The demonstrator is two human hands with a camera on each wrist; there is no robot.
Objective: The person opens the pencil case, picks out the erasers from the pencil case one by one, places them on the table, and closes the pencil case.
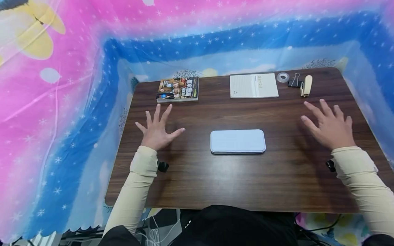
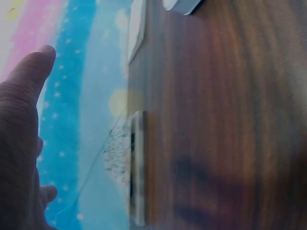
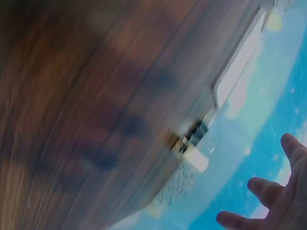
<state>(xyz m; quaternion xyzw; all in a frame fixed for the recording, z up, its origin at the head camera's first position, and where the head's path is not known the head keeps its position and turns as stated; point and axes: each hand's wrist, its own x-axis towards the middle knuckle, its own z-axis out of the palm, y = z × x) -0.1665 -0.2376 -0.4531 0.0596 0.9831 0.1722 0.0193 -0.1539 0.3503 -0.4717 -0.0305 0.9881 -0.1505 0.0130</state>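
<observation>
A white, rounded rectangular case (image 1: 238,141) lies shut near the middle of the wooden table (image 1: 197,181). To its left, my left hand (image 1: 157,133) hovers with the fingers spread, holding nothing. My right hand (image 1: 330,126) is spread in the same way on the far right, apart from anything. Beyond the left fingertips lies a book with a colourful cover (image 1: 178,89). A cream stapler (image 1: 306,85) stands just past the right fingertips; the right wrist view shows the stapler (image 3: 194,157) blurred. In the left wrist view only a corner of the case (image 2: 182,5) shows.
Along the back edge lie a pale notebook (image 1: 253,85), a roll of tape (image 1: 283,77) and a black binder clip (image 1: 294,82). A patterned cloth (image 1: 197,48) hangs behind the table and at its sides. White cables (image 1: 155,234) hang below the front edge.
</observation>
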